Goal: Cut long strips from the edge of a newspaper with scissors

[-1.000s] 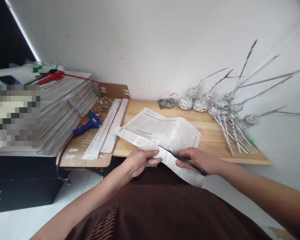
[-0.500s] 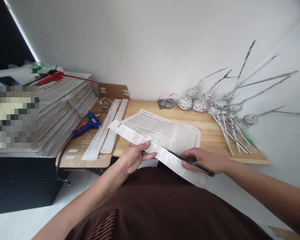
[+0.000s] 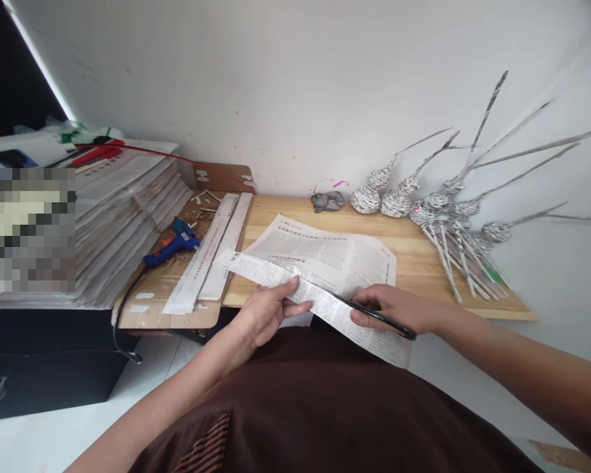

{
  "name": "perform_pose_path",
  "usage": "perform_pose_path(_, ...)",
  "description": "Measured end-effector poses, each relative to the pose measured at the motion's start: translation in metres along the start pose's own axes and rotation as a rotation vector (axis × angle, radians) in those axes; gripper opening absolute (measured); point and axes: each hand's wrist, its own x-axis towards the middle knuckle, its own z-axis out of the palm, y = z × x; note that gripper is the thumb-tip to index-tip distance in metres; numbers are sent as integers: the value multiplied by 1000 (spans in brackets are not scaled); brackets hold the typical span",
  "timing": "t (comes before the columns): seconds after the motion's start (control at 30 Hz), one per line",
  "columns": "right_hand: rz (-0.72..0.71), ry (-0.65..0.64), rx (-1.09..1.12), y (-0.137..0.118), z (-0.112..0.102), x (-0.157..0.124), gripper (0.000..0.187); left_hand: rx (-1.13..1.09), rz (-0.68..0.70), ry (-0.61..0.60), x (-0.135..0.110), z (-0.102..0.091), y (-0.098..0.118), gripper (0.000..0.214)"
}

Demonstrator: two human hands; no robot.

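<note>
A sheet of newspaper [image 3: 320, 246] lies at the front of the wooden board, its near part a long strip [image 3: 335, 314] that slants down over the edge towards my body. My left hand [image 3: 270, 309] pinches this strip between thumb and fingers near its middle. In my right hand [image 3: 396, 309] is a pair of black-handled scissors [image 3: 391, 323], its blades along the line between strip and sheet. The fingers are closed round the handles, and the blade tips are partly hidden by paper. Where the strip's far left end lies, it overlaps cut paper strips [image 3: 204, 256].
A blue glue gun [image 3: 172, 246] with a black cord rests on cardboard [image 3: 152, 299] at left, beside a tall stack of newspapers [image 3: 152, 190]. Woven paper gourd shapes [image 3: 367, 199] and rolled paper sticks [image 3: 446, 269] stand at right. A grey crumpled thing [image 3: 326, 202] sits by the wall.
My right hand and the scissors have moved slightly left along the newspaper, towards my left hand. The strip's left end has dropped a little. My left hand keeps its pinch.
</note>
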Motion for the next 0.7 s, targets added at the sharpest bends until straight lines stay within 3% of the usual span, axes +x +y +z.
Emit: perform_pose_path(0.7, -36, 27, 4, -5, 5, -1, 51, -47, -66, 3, -4, -1, 4, 24)
